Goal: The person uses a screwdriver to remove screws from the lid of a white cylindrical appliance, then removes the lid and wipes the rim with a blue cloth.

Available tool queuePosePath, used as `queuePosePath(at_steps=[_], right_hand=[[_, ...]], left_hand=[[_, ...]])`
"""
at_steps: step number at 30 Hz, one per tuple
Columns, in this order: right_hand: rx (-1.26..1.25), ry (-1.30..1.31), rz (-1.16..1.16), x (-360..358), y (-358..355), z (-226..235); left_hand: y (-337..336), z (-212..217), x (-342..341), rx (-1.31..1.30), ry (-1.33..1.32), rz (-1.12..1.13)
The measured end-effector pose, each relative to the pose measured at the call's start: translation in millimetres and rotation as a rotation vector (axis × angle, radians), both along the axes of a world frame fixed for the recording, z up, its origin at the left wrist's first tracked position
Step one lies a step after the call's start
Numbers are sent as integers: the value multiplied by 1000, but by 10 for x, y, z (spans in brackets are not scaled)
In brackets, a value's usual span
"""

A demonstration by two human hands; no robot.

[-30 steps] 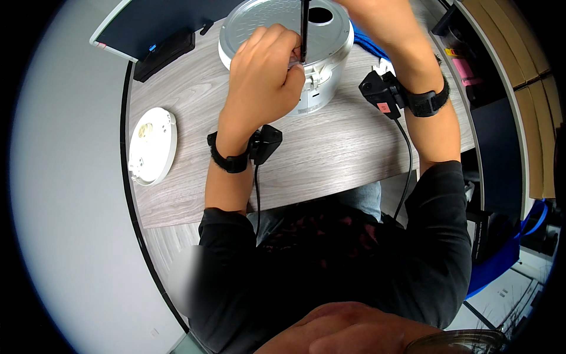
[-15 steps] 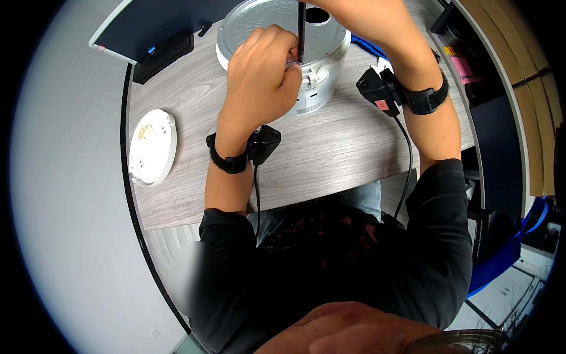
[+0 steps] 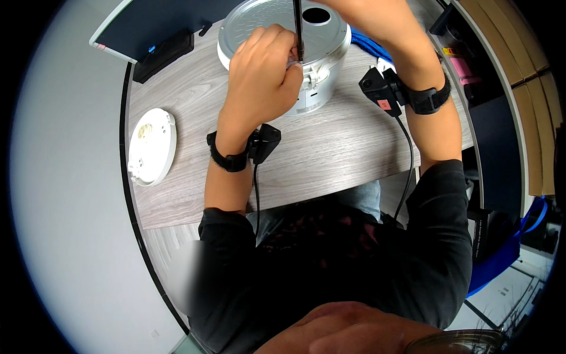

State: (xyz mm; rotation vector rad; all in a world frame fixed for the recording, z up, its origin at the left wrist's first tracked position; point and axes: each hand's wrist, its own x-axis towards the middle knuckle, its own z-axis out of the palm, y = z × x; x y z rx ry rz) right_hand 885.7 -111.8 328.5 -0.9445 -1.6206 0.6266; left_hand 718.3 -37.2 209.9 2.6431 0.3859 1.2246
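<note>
head view, looking down on your two bare hands at work over a round silver appliance body (image 3: 321, 44) that stands on the far part of the grey wood-grain desk (image 3: 342, 147). your left hand (image 3: 262, 74) lies against the near rim of the appliance body, its fingers (image 3: 289, 56) curled closed around a small part at the white hinge bracket (image 3: 312, 74); the part itself is hidden by the fingers. a thin dark tool shaft (image 3: 298, 29) stands nearly upright just beyond those fingers, its tip at the rim. your right hand runs out of the picture at the top edge above the appliance body, so whether its fingers are open or closed cannot be told; only the right forearm (image 3: 407, 53) shows, to the right of the appliance body. each wrist carries a black strap with a small black box and a cable. left of the appliance body and nearer to you, a white round cover (image 3: 152, 146) lies flat on the desk, well apart from it. a black flat device (image 3: 164, 54) lies just left of the appliance body, at the desk's far edge.
</note>
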Motion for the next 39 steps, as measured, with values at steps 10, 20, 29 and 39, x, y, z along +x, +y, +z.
queuePosePath(at_steps=[10, 20, 29, 39], right_hand=[[139, -11, -20, -40, 104, -120], [132, -126, -91, -48, 108, -132], [145, -99, -113, -97, 92, -116], [144, -46, -101, -50, 172, -158]], left_hand=[[1, 1, -39, 8, 18, 13], [20, -23, -107, -15, 37, -7], [4, -37, -86, 30, -15, 21], [4, -54, -57, 44, -28, 14]])
